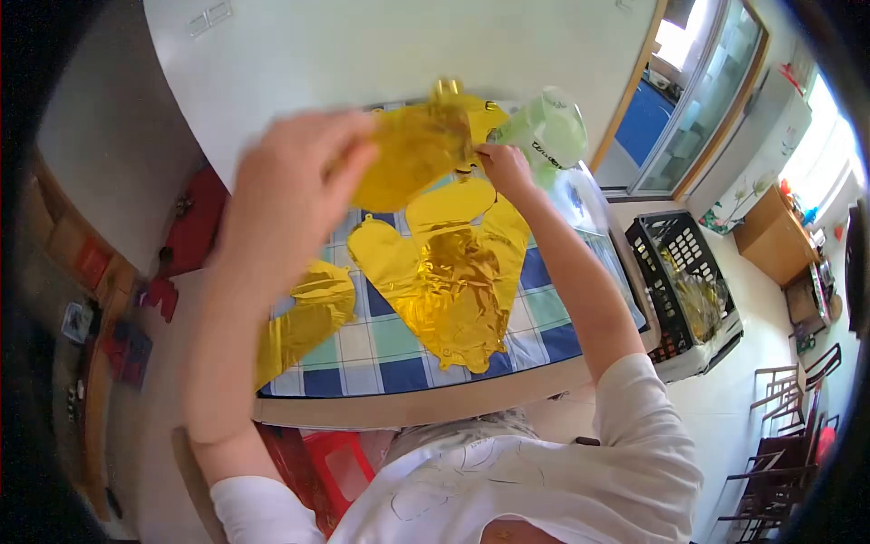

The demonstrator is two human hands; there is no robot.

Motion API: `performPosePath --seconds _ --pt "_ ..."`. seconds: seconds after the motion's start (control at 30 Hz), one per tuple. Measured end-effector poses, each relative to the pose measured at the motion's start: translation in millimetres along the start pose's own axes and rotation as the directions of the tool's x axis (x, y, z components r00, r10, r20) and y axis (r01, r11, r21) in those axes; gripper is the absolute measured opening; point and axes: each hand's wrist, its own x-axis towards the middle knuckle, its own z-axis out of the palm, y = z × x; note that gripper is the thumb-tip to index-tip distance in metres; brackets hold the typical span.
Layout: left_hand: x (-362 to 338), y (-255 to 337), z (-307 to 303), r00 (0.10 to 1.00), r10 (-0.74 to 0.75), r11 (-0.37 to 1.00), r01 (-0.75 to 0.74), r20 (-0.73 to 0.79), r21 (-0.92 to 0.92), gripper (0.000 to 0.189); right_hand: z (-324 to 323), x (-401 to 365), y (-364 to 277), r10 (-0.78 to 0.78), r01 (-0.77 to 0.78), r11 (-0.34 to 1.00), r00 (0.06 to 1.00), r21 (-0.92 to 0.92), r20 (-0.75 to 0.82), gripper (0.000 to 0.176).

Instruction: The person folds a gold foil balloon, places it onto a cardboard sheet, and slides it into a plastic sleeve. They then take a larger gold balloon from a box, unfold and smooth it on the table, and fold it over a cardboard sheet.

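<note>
A flat gold foil balloon (408, 150) is held up above the table between both hands, partly blurred. My left hand (294, 172) is raised at the left and smeared by motion, its thumb and fingers closed at the foil's left edge. My right hand (507, 170) pinches the foil's right edge. Below lies another flat gold foil balloon (458, 281), creased and spread out on the checked tablecloth (362, 363). More gold foil (313, 317) lies at the left, partly behind my left arm. A light green translucent plastic container (548, 127) with dark lettering stands beyond my right hand.
A black plastic crate (666, 290) with foil-like items inside stands on the floor right of the table. A red plastic stool (337, 467) is under the near edge. A white wall (408, 45) rises behind the table. Wooden chairs (788, 390) stand far right.
</note>
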Motion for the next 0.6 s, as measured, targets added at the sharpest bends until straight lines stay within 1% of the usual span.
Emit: performPosePath --seconds 0.03,0.07,0.1,0.17,0.23,0.27,0.33,0.37,0.4,0.47,0.5,0.6 --pt "-21 11 9 0.998 -0.028 1.0 0.028 0.05 -0.001 0.017 3 1 6 -0.014 0.013 1.0 0.999 -0.024 -0.046 0.022" --pt "-40 16 27 0.998 0.06 0.994 -0.06 -0.002 -0.087 0.017 8 2 12 -0.03 0.026 0.999 0.995 -0.048 -0.09 0.024" --pt "-61 20 49 0.988 0.143 0.975 -0.152 -0.063 -0.165 0.018 16 2 21 -0.02 0.018 0.999 0.996 -0.033 -0.086 0.027" --pt "-107 30 92 0.979 0.198 0.963 -0.202 -0.038 -0.18 0.021 38 -4 42 -0.004 0.004 1.0 0.997 -0.002 -0.082 0.036" --pt "-153 42 140 0.991 0.134 0.966 -0.129 0.007 -0.225 0.017 65 -17 56 -0.021 0.012 0.991 0.998 -0.135 -0.063 0.046" --pt "-175 47 161 0.99 0.125 0.966 -0.106 0.067 -0.237 0.017 73 -25 59 -0.027 0.017 0.979 0.998 -0.201 -0.05 0.052" --pt "-205 55 191 0.98 0.113 0.96 -0.066 0.161 -0.273 0.016 78 -42 57 0.073 -0.021 0.96 0.982 -0.28 0.174 0.058" --pt "-216 60 201 0.974 0.109 0.953 -0.045 0.201 -0.299 0.015 80 -50 55 0.128 -0.032 0.947 0.95 -0.32 0.283 0.061" --pt "-225 63 208 0.965 0.104 0.946 -0.021 0.242 -0.323 0.014 86 -56 58 0.156 -0.047 0.939 0.941 -0.34 0.299 0.063" --pt "-236 63 217 0.944 0.121 0.942 -0.012 0.307 -0.336 0.021 103 -64 69 0.211 -0.077 0.922 0.921 -0.379 0.327 0.068" --pt "-233 64 214 0.931 0.13 0.938 -0.004 0.342 -0.346 0.025 99 -67 65 0.235 -0.109 0.925 0.917 -0.363 0.323 0.071" --pt "-221 65 199 0.934 0.05 0.866 0.135 0.353 -0.481 0.038 97 -82 76 0.224 -0.163 0.951 0.949 -0.262 0.223 0.074"
